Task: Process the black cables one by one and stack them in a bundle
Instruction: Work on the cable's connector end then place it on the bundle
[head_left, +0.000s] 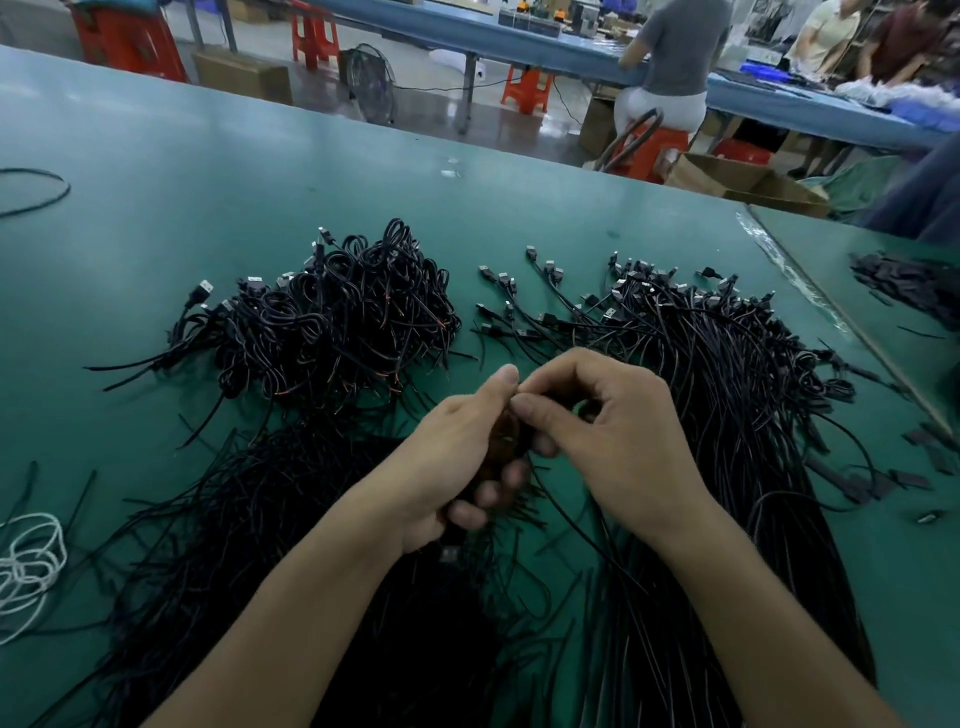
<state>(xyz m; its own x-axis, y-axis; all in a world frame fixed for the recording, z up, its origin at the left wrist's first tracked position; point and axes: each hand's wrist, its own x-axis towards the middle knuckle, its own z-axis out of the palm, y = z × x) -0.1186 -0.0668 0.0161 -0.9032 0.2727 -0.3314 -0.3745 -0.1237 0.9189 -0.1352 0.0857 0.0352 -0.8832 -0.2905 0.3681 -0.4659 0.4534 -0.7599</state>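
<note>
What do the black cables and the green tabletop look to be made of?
Black cables: probably plastic-sheathed wire, matte and limp; reddish cores show at cut ends in the coiled pile. Tabletop: smooth green sheet, maybe vinyl or rubber mat; soft sheen, pale reflections.
</note>
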